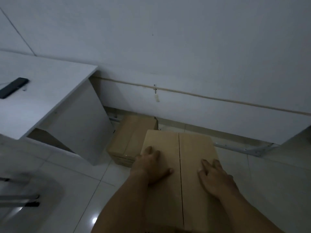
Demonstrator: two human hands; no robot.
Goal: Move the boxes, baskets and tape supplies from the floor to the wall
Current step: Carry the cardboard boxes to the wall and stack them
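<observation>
The cardboard box (193, 148) appears to sit on the floor (67, 174) near you, short of the wall (185, 64), its top flaps meeting at a centre seam. Your left grip (149, 165) and right grip (217, 179) lie released and flat, one on each flap, grasping nothing. Push evenly with both so it slides straight in, just right of the second box (133, 137) at the wall.

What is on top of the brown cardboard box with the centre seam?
On the brown cardboard box, the left hand lies flat left of the seam, the right hand right of it. Closed flaps hide its contents.
</observation>
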